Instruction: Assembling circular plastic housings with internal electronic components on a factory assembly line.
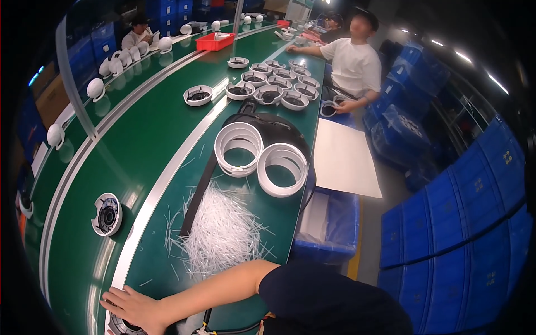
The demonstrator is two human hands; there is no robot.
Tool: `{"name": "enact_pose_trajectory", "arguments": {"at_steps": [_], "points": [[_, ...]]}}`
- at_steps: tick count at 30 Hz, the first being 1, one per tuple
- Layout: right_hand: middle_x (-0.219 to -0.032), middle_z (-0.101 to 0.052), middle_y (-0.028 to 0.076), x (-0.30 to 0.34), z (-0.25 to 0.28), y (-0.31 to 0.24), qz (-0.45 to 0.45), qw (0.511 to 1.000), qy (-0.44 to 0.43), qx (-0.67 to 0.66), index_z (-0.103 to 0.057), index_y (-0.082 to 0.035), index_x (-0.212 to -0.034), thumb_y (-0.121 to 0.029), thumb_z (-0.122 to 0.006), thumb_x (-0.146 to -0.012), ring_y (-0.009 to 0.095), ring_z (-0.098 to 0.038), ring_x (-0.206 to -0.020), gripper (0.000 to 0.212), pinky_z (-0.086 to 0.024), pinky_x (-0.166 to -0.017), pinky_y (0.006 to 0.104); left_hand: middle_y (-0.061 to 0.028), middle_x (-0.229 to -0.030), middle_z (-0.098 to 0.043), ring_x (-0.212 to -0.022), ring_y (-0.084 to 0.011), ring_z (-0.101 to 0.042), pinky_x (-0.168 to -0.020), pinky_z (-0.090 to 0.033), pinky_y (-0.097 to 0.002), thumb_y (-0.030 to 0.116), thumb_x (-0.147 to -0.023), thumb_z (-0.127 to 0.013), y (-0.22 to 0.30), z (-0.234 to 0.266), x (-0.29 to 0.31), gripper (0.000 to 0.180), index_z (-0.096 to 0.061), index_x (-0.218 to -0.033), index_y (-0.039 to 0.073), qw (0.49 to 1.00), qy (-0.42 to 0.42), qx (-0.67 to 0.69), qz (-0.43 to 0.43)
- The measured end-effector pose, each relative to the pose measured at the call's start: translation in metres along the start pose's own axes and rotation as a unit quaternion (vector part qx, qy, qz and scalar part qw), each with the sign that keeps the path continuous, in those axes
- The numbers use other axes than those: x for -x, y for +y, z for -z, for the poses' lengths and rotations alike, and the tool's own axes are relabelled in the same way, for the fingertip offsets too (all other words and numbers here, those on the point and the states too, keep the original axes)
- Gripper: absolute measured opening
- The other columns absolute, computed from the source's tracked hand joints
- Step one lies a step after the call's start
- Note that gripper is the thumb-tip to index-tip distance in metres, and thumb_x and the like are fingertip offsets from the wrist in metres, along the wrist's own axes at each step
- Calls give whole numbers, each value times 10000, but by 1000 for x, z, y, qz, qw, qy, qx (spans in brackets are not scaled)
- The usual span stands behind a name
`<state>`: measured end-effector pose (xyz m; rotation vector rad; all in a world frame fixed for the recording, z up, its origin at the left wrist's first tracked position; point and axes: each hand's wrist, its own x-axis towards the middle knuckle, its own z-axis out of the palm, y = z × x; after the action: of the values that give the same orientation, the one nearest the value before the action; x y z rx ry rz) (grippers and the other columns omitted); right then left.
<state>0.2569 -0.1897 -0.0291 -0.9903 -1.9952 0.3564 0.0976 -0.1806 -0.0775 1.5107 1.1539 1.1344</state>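
My right hand [134, 308] reaches in from the right across the lower edge, its bare forearm below a dark sleeve. Its fingers are spread and stretched out over a round white housing with a dark centre [132, 326], which the hand partly hides at the lower left. Just beyond my forearm lies a heap of thin white plastic strips [220, 234]. On the belt farther up sits another round white housing with dark inner parts [106, 214]. My left hand is not in view.
Stacked white rings [239, 131] and more rings [283, 190] stand past the heap, by a black bag [273, 129]. Several white housings [269, 94] fill the far worktop. A co-worker [352, 67] sits at the right. Blue bins [329, 245] and a cardboard sheet [346, 159] flank the table.
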Motion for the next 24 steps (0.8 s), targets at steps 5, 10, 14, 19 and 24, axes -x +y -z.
{"name": "enact_pose_trajectory", "arguments": {"at_steps": [5,10,14,19,24], "points": [[-1224,-258,274,11,-5,-3,4,997,81,3,-217,134,-1220,-417,-695,-304,396,-260,-1138,1171,-261,-878,448,-119,-1299,-352,-1213,-259,-301,-1018,-224,-378,452,-828,-354,31,-22,14,605,-331,-1256,25,983,60,-144,-92],[-1244,-250,287,-5,-6,-4,32,996,88,5,-214,128,-1229,-447,-686,-321,416,-262,-1133,1173,-259,-886,467,-145,-1324,-299,-1209,-295,-288,-1000,-252,-397,489,-801,-346,11,7,3,676,-304,-1258,-7,961,103,254,15],[-1211,-300,272,-18,-1,2,48,999,17,-10,-235,102,-1236,-493,-698,-304,399,-287,-1109,1198,-276,-874,456,-153,-1307,-319,-1197,-302,-302,-1003,-249,-397,500,-767,-389,65,-24,-2,701,-303,-1261,11,908,174,374,77],[-1214,-294,257,-13,-11,3,60,996,58,-21,-197,97,-1257,-488,-711,-289,389,-279,-1105,1242,-282,-868,449,-148,-1319,-306,-1219,-304,-270,-1014,-220,-409,533,-746,-392,68,-31,2,744,-286,-1279,24,893,231,370,111],[-1219,-289,238,-10,-8,-3,39,998,47,-30,-175,111,-1257,-468,-714,-286,376,-281,-1104,1253,-292,-869,432,-139,-1331,-292,-1232,-299,-249,-1022,-199,-411,547,-735,-392,74,-37,6,766,-275,-1289,30,874,225,408,136]]}}
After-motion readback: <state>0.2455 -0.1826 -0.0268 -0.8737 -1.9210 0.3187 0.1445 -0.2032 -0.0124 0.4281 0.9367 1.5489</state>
